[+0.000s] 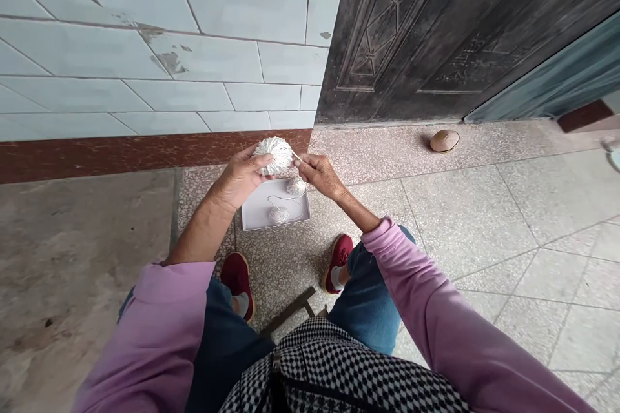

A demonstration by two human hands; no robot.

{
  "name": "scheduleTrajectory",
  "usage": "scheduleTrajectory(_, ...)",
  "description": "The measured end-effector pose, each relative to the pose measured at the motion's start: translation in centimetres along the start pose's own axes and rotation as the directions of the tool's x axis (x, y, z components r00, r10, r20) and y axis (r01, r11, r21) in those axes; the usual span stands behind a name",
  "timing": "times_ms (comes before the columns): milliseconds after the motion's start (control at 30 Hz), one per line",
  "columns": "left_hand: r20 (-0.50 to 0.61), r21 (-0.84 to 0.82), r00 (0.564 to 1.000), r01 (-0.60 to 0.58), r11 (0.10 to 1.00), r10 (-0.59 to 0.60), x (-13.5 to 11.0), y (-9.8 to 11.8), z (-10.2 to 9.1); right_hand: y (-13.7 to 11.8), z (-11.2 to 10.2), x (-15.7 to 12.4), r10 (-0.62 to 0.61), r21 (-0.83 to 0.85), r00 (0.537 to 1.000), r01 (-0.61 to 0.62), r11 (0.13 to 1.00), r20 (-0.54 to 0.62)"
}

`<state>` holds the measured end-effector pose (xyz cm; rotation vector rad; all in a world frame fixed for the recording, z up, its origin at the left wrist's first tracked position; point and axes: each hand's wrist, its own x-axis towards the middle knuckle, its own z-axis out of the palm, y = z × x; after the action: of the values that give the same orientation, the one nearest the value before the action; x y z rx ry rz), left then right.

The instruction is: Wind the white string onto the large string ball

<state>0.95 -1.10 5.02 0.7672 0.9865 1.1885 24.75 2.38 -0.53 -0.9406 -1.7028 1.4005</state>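
My left hand (pixel 242 174) is wrapped round a rounded white yarn bundle (pixel 274 156), whose strands fan out from its middle; the thumb lies over its front. Close by on the right, my right hand (pixel 320 174) pinches a thin pale strand (pixel 296 155) that reaches the bundle's edge. Whether this is yarn or a slim hook, I cannot tell. Below both hands, a shallow white box (pixel 252 211) rests on the floor. It holds a white yarn ball (pixel 278 215) near its front and another yarn ball (pixel 296 186) at its back right, with loose thread between them.
A tiled wall (pixel 232 6) rises in front, beside a dark carved door (pixel 402 32). A brownish rounded object (pixel 444 141) lies by the door's foot. Red shoes (pixel 338 261) flank the box, and a dark bar (pixel 290 310) shows between the legs.
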Motion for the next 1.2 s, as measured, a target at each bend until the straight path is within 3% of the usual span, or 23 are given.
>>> scheduleTrajectory(133,0.025,-0.046,1.000,-0.003,0.999,0.004,-0.4,-0.5,-0.1,-1.0,-0.2,0.1,-0.017,-0.253,1.000,0.013,0.967,-0.015)
scheduleTrajectory(300,0.021,-0.046,0.999,-0.025,0.999,0.026,-0.5,-0.4,-0.4,-1.9,-0.6,0.6,0.026,-0.399,0.999,-0.033,0.917,-0.023)
scheduleTrajectory(533,-0.090,0.033,0.992,-0.087,0.996,0.090,0.2,-0.4,-1.1,-3.1,4.4,-1.5,0.157,-0.688,0.973,0.002,0.726,0.168)
scheduleTrajectory(600,-0.141,0.151,0.980,-0.121,0.981,0.142,0.9,-0.5,-1.7,-3.9,4.9,-2.0,0.147,-0.665,0.964,0.038,0.746,0.220)
scheduleTrajectory(700,-0.168,0.383,0.952,-0.176,0.907,0.256,1.7,-0.5,-2.9,-5.1,3.9,-2.0,0.086,-0.536,0.959,0.075,0.841,0.269)
scheduleTrajectory(767,-0.114,0.503,0.954,-0.185,0.845,0.276,1.7,-0.2,-3.2,-5.7,2.5,-1.7,0.039,-0.432,0.965,0.080,0.898,0.260)
scheduleTrajectory(833,-0.014,0.551,0.977,-0.169,0.817,0.212,1.2,0.1,-3.1,-6.0,0.9,-1.4,0.004,-0.368,0.982,0.068,0.927,0.191)
scheduleTrajectory(1000,0.217,0.512,0.976,-0.093,0.854,-0.024,-0.6,0.8,-1.2,-6.4,-1.6,-0.8,-0.015,-0.354,1.000,0.012,0.935,-0.004)
scheduleTrajectory(1200,0.239,0.340,0.967,0.005,0.941,-0.091,-0.8,0.7,-0.7,-5.9,-1.4,-0.7,-0.027,-0.341,1.000,0.031,0.939,0.017)
